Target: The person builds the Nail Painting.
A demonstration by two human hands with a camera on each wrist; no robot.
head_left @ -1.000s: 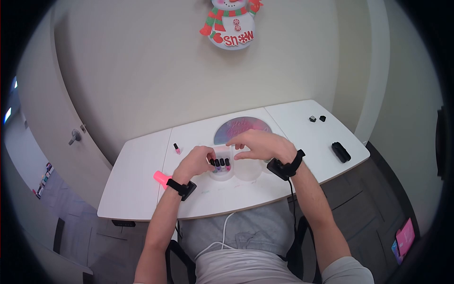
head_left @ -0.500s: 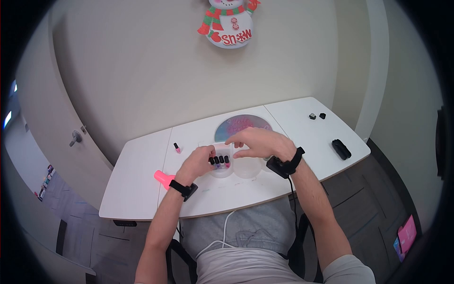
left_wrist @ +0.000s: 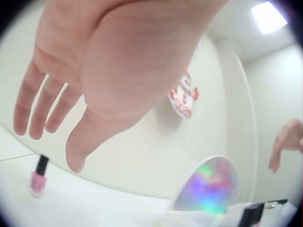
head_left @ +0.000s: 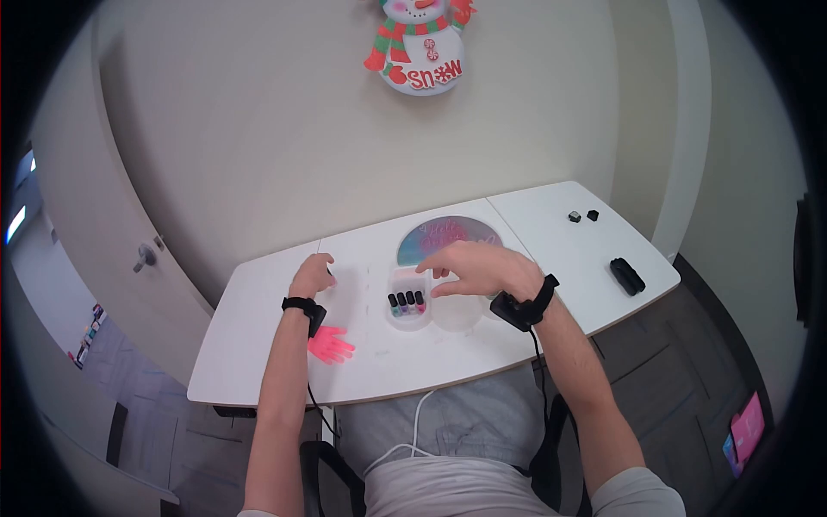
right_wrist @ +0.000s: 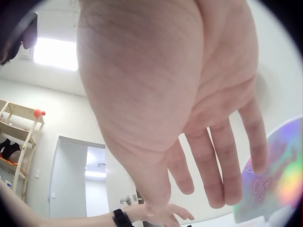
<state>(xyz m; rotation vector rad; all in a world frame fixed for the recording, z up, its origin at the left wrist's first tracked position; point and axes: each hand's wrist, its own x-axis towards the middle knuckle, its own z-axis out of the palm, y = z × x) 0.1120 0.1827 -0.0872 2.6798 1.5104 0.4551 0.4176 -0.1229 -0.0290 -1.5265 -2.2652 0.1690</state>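
My left hand (head_left: 312, 276) reaches over the far left part of the table, fingers extended and holding nothing. Just beside its fingertips stands a nail polish bottle (left_wrist: 38, 182) with pink polish and a black cap, partly hidden by the hand in the head view. My right hand (head_left: 478, 267) hovers with loosely stretched fingers over a clear plastic container (head_left: 457, 317), nothing in its grasp. Several black-capped nail polish bottles (head_left: 407, 303) lie in a row in the container's left compartment. Behind it rises a shiny, rounded iridescent panel (head_left: 444, 239) with pink lettering.
A bright pink hand-shaped object (head_left: 332, 345) lies on the white table (head_left: 258, 345) beneath my left forearm. Far right are a black case (head_left: 627, 276) and two small dark pieces (head_left: 582, 216). A snowman decoration (head_left: 422, 52) hangs on the wall.
My left hand has let go of the bottles in the container and moved left and away to the lone bottle, uncovering the pink object's fingers. My right hand stays nearly still.
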